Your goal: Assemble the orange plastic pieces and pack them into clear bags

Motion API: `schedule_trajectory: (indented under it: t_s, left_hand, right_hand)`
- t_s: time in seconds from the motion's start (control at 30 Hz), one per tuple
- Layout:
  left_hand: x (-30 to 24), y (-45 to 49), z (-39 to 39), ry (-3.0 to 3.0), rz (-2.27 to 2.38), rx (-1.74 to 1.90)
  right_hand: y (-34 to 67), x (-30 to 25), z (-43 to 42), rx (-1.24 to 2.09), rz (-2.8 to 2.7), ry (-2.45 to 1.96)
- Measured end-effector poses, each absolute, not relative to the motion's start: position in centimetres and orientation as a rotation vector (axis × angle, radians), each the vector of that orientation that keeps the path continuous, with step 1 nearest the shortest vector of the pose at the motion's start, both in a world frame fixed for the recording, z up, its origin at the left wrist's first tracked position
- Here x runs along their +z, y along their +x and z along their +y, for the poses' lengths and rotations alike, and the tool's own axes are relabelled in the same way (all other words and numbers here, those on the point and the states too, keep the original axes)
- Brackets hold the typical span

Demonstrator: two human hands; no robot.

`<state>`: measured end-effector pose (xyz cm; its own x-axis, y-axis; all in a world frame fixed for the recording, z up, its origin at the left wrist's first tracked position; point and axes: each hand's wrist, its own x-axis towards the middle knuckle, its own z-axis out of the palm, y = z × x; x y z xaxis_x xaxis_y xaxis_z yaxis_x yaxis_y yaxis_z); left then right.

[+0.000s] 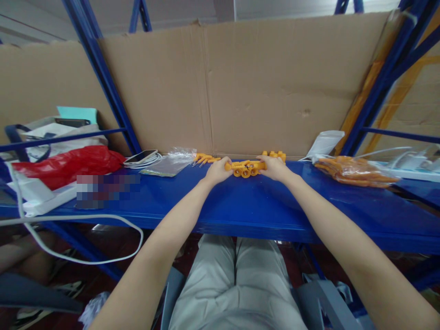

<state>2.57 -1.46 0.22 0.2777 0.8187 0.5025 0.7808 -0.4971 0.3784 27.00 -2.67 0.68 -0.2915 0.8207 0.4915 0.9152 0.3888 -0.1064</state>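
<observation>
Both my hands meet on an orange plastic part (245, 168) with round sockets, resting on the blue shelf (240, 206). My left hand (217, 171) grips its left end and my right hand (275, 167) grips its right end. More loose orange pieces (205, 158) lie just behind my left hand, and another orange piece (277, 155) sits behind my right hand, against the cardboard backing (261, 87).
A clear plastic bag (170, 163) and a phone (140, 157) with white cable lie left of my hands. A red bag (68, 166) and white power strip (41, 199) sit further left. A bag of orange parts (350, 171) lies at right. Blue rack posts (110, 91) flank the shelf.
</observation>
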Motion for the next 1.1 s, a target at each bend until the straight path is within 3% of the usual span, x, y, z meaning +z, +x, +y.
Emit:
schedule_trajectory:
  t_s: [1.1]
  left_hand:
    - [0.0,3.1,-1.4,2.435,1.556,1.067]
  right_hand:
    - [26.1,0.1,-2.2,-0.226,-2.285,-1.13]
